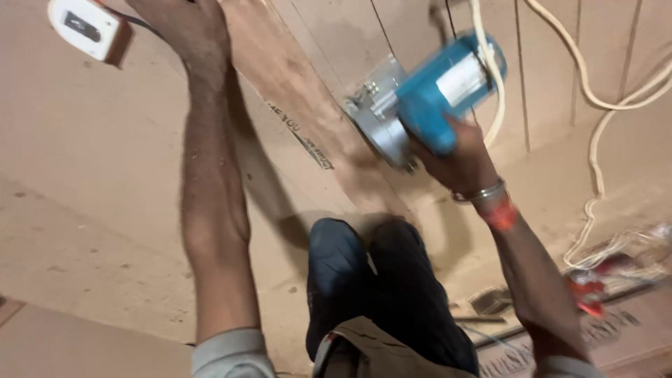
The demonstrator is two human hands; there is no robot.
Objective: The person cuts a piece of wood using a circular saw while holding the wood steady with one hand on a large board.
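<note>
Head view: one blue power saw point(437, 91), two hands, right hand point(458, 157), left hand point(185, 28).

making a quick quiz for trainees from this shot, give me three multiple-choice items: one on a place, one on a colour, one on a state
1. Where does the left hand rest?
A. on the plank
B. on the white cord
C. on the knee

2. What colour is the body of the power saw?
A. red
B. blue
C. black

3. What is the right hand doing?
A. hanging free
B. pressed flat on the board
C. closed around the saw

Answers:
1 A, the hand lies on the upper end of the reddish plank, beside the white switch box.
2 B, the motor housing is bright blue, with a silver metal guard.
3 C, the fingers wrap the saw's rear, the white cord running up from it.
</note>
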